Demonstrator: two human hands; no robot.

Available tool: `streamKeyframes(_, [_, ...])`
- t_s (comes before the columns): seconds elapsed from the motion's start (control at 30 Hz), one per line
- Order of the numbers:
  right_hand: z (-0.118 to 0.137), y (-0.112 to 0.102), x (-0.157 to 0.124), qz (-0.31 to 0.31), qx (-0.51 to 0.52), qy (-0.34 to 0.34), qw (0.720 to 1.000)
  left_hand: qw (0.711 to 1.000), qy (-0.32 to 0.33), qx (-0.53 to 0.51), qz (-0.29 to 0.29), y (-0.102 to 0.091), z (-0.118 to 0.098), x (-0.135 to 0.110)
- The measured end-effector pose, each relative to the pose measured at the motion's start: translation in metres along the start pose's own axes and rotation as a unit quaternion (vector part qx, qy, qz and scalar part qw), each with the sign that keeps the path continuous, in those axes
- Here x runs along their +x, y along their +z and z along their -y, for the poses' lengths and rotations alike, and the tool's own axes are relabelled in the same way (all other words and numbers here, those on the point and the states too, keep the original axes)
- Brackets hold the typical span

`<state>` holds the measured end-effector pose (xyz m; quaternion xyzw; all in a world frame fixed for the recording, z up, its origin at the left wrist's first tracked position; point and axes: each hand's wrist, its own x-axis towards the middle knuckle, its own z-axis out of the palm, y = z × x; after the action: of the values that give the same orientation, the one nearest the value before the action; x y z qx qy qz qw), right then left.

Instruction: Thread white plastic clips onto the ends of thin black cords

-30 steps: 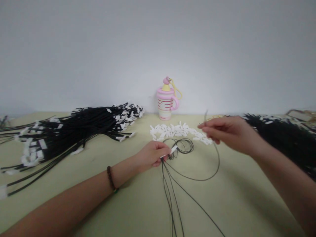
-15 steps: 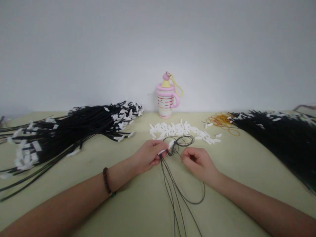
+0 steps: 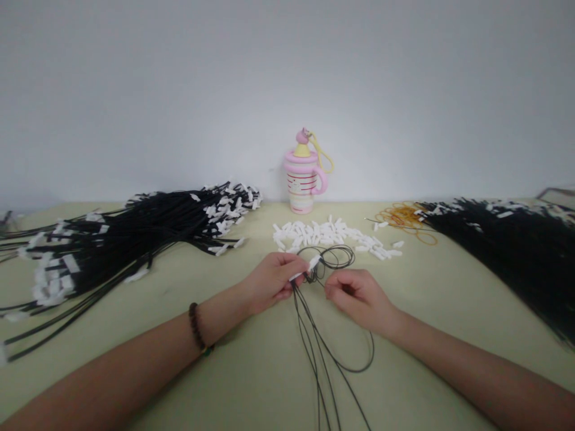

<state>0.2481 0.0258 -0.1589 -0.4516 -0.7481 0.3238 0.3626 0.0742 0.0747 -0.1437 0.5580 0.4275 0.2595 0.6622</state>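
Observation:
My left hand (image 3: 281, 278) is closed on white plastic connectors (image 3: 314, 262) with thin black cords, pinching them between thumb and fingers. From this grip several black cords (image 3: 321, 341) hang down over the table toward me, and one bends into a wide curve on the right. Beyond the fingers, a loose coil of black cord (image 3: 339, 257) loops out. My right hand (image 3: 357, 296) is close beside it, thumb and index finger pinched together at the end of a thin black cord strand; the fingertips partly hide it.
White connector pieces (image 3: 314, 233) lie scattered behind my hands. A pink-lidded cup (image 3: 300, 182) stands by the wall. Bundled black cords with white ends (image 3: 148, 233) lie left, more black cords (image 3: 507, 257) right, near yellow rubber bands (image 3: 404, 216).
My right hand has moved slightly left, closer to the connectors. My left hand keeps its grip, and the cords hang nearly the same. The view has shifted slightly.

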Motion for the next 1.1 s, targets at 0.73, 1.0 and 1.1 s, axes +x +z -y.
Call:
streamKeyframes(0.73, [0.0013,0.0004,-0.0020,-0.012,-0.022,-0.004,1.000,1.000,0.000,0.014,-0.001,-0.0004,-0.0008,-0.0014])
streamKeyframes(1.0, [0.0012,0.0006,-0.0026,-0.013,-0.025,-0.003,1.000,1.000,0.004,0.005,0.000,-0.0006,-0.0006,-0.0013])
streamKeyframes(1.1, [0.0016,0.0008,-0.0028,-0.025,-0.044,-0.013,0.999,1.000,0.005,0.006,-0.004,0.0003,0.0002,-0.0008])
